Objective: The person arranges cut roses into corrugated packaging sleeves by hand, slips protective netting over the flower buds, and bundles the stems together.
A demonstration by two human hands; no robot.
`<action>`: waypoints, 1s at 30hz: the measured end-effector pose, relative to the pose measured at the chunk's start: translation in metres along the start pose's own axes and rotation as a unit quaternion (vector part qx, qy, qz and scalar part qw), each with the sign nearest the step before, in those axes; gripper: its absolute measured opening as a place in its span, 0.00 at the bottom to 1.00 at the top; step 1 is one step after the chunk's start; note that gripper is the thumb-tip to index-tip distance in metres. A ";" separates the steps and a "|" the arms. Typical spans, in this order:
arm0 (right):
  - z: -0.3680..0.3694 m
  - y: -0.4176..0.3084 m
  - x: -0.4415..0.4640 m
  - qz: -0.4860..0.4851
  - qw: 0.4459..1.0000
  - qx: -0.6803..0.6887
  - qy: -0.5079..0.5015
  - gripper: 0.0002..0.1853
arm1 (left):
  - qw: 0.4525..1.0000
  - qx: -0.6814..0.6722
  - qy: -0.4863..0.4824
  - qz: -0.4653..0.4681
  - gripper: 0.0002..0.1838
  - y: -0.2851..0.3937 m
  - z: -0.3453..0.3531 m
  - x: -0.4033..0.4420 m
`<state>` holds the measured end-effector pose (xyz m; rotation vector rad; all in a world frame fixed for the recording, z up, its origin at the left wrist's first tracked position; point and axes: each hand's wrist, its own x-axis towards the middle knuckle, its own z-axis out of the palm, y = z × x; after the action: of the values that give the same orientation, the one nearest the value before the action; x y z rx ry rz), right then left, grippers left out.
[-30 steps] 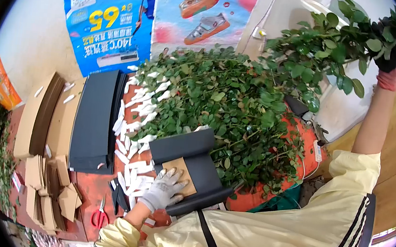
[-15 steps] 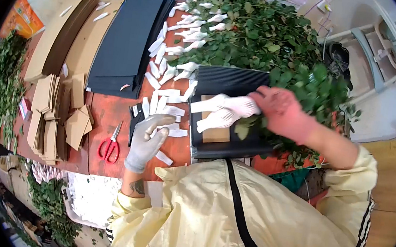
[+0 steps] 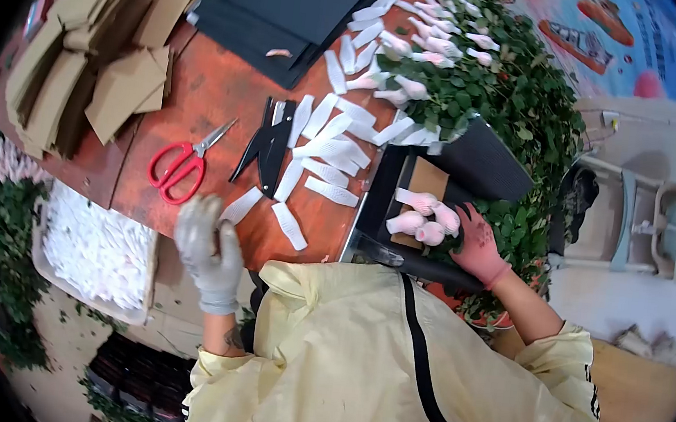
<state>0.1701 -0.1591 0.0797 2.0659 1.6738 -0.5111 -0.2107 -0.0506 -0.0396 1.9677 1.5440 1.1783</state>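
My right hand (image 3: 481, 247), in a pink glove, is closed at the stem side of several netted roses (image 3: 429, 234). Their pale pink heads in white netting lie over a cardboard piece (image 3: 430, 178) on a black corrugated sheet (image 3: 488, 157). The stems are mostly hidden by the hand. My left hand (image 3: 208, 253), in a grey-white glove, is off the table's front edge with fingers stretched out and nothing in it. Near it are red-handled scissors (image 3: 179, 170), a black stapler (image 3: 268, 150) and loose white net sleeves (image 3: 331, 157).
More netted roses (image 3: 434, 44) with leafy stems are heaped at the back. Black sheets (image 3: 281, 11) and cardboard pieces (image 3: 65, 59) are stacked to the left. Below the table edge stands a white bin (image 3: 95, 247) full of net sleeves. A plastic chair (image 3: 642, 214) is at right.
The view has turned and shifted. My right hand has lowered the roses, whose heads are now bunched together on the sheet. My left hand has moved from the net sleeves to off the table edge.
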 end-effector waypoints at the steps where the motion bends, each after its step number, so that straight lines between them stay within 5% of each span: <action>1: 0.004 0.004 0.000 0.012 1.000 0.022 0.009 0.48 | 0.999 0.032 0.016 -0.016 0.17 -0.013 -0.002 -0.005; 5: 0.023 0.020 0.000 0.000 0.997 0.030 0.075 0.48 | 0.996 0.076 0.031 -0.030 0.17 -0.050 0.008 -0.013; 9: 0.011 0.006 0.001 0.034 0.997 0.061 0.041 0.51 | 0.991 0.119 0.005 -0.053 0.17 -0.056 0.013 -0.009; 12: 0.015 0.006 0.018 0.031 0.978 0.204 -0.027 0.43 | 0.989 0.132 0.017 -0.057 0.14 -0.061 0.016 -0.012; 17: 0.017 0.002 0.034 0.135 0.836 0.519 -0.116 0.35 | 0.985 0.148 -0.048 -0.074 0.10 -0.062 0.015 -0.004; 24: 0.024 0.010 0.034 0.179 0.679 0.709 -0.067 0.26 | 0.983 0.168 -0.034 -0.066 0.10 -0.063 0.017 -0.017; 27: 0.019 0.007 0.034 0.144 0.692 0.705 -0.059 0.24 | 0.980 0.181 -0.057 -0.061 0.12 -0.056 0.009 -0.014; 29: 0.013 0.001 0.035 0.094 0.742 0.660 -0.062 0.24 | 0.982 0.155 0.025 -0.108 0.14 -0.038 0.000 -0.004; 30: 0.009 -0.003 0.036 0.064 0.770 0.631 -0.061 0.24 | 0.984 0.169 0.045 -0.046 0.14 -0.033 -0.018 -0.003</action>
<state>0.1741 -0.1343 0.0525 2.7926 1.0896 -2.0996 -0.2454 -0.0458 -0.0542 2.0434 1.9688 1.0355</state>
